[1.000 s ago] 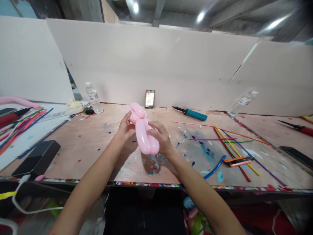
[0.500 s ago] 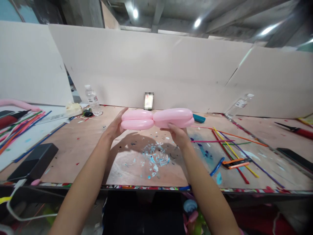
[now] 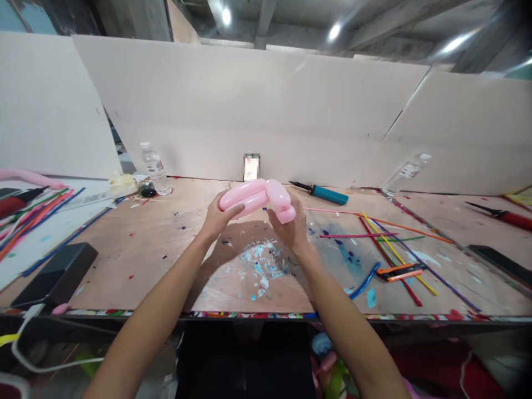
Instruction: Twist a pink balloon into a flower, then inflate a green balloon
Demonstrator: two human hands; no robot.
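Note:
A pink twisted balloon [image 3: 246,195] is held above the middle of the table between both hands. My left hand [image 3: 220,218] is wrapped round its left section of two parallel lobes, the thumb lying across the front. My right hand [image 3: 291,224] grips the shorter right section, which bends down and toward me, with a small rounded bit at its lower end. Some right-hand fingers are hidden behind the balloon. Pale blue flakes [image 3: 264,266] lie scattered on the tabletop below.
A teal pump [image 3: 330,194] lies behind on the right. Uninflated balloons [image 3: 388,252], an orange cutter [image 3: 401,271] and a phone [image 3: 501,263] are at right. Bottles [image 3: 155,169] stand or lean at the back. A black box [image 3: 56,274] sits at left.
The balloon's right section has folded from nearly level to bent down toward me. My hands have come closer together, the left moving right. The teal pump now shows more fully.

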